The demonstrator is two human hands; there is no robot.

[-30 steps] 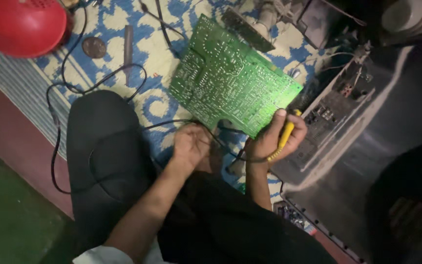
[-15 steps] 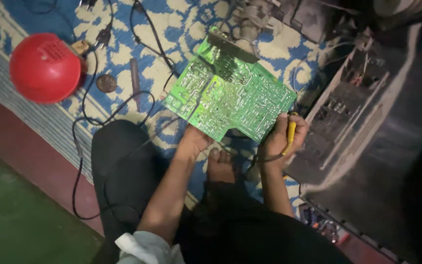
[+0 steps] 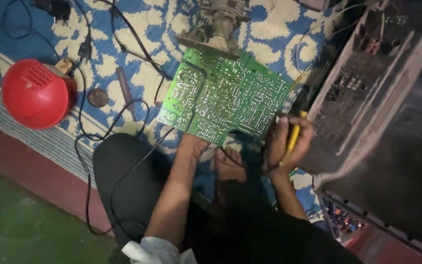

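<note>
While the left hand [image 3: 191, 146] is gripping the lower edge of the green circuit board [image 3: 223, 98] tilted above the patterned rug [image 3: 137, 63], the right hand [image 3: 286, 144], fingers curled around a yellow-handled tool [image 3: 294, 137], should be working steadily.

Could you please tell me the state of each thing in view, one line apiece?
Green circuit board: solder side up, tilted, near edge held.
Left hand: under the board's near edge.
Right hand: closed on the yellow-handled tool.
Dark appliance casing: open, insides showing.
Red round device: resting on the rug.
</note>
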